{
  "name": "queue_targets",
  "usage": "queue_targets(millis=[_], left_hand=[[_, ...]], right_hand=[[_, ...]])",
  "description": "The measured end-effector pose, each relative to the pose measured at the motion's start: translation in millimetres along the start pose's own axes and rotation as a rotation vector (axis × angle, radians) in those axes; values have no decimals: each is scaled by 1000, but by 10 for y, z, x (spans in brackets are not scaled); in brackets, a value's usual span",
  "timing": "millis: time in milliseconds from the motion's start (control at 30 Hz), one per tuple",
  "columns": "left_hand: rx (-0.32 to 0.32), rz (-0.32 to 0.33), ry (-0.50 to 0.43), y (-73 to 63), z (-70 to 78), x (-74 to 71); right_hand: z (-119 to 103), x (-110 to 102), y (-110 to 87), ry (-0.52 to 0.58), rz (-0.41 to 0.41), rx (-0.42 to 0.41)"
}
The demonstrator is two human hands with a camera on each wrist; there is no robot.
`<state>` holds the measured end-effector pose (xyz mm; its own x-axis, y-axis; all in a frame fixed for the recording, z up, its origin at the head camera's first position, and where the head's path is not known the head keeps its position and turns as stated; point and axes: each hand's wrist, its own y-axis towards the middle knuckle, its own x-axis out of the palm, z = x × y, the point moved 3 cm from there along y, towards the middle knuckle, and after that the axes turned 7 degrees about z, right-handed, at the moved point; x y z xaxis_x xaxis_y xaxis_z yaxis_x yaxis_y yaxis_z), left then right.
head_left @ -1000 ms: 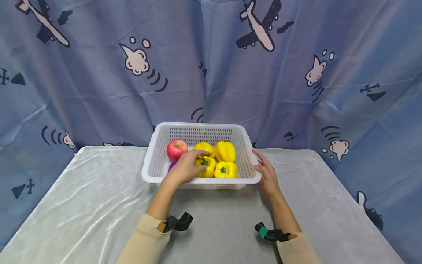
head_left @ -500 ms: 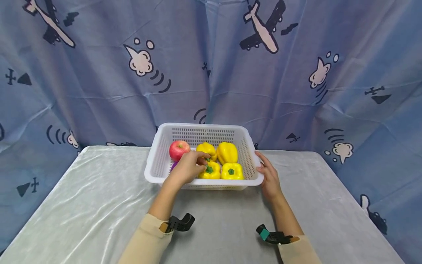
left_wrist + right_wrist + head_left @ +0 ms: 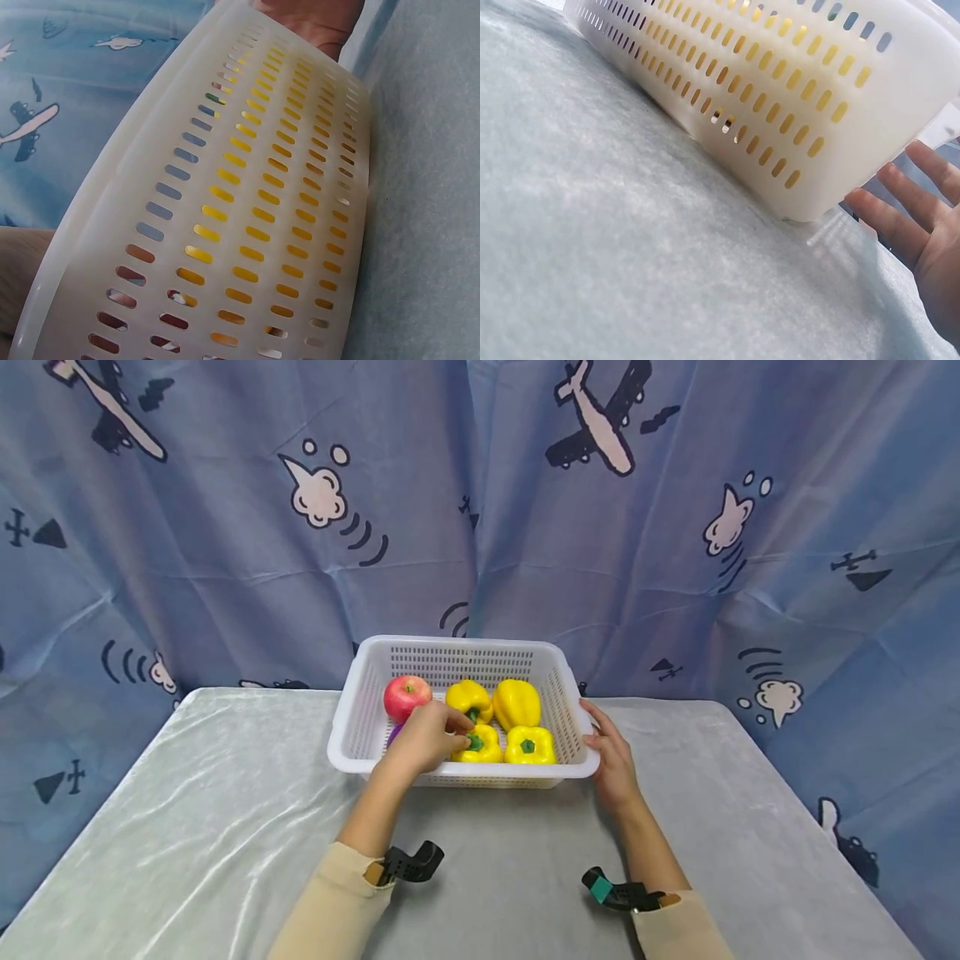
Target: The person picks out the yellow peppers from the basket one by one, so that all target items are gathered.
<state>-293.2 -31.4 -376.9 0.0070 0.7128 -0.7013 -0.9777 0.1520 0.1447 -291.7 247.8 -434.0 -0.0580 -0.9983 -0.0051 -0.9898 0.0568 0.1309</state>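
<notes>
My left hand (image 3: pixel 429 739) reaches over the front rim of a white plastic basket (image 3: pixel 347 727). Its thumb and forefinger, apart from each other, stand right at the green stem of the front-left yellow bell pepper (image 3: pixel 487 752). Three more such peppers fill the right part: a back-left pepper (image 3: pixel 467 695), a back-right pepper (image 3: pixel 517 703) and a front-right pepper (image 3: pixel 542 745). A red apple (image 3: pixel 407 697) lies at the back left, and something purple (image 3: pixel 393 735) shows partly behind my left hand. My right hand (image 3: pixel 615 768) rests at the basket's right end, fingers straight and spread in the right wrist view.
The basket stands near the back of a table with a pale grey cloth (image 3: pixel 247 827). A blue curtain (image 3: pixel 420 485) with airplane prints hangs behind it. Slotted basket walls show the yellow peppers in both wrist views.
The thumb and forefinger of my left hand have drawn closer together near the stem. The front peppers have shifted slightly right, and the left one's stem faces more toward me. My right hand stays at the basket's end.
</notes>
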Motion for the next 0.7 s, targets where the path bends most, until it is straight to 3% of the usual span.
queue_targets(millis=[167, 333, 700], left_hand=[[-46, 9, 2, -22, -23, 14], [-88, -27, -19, -42, -45, 30], [-20, -4, -34, -18, 1, 12]], right_hand=[[29, 7, -24, -8, 10, 4], [50, 16, -50, 5, -2, 26], [18, 11, -5, -12, 7, 26]])
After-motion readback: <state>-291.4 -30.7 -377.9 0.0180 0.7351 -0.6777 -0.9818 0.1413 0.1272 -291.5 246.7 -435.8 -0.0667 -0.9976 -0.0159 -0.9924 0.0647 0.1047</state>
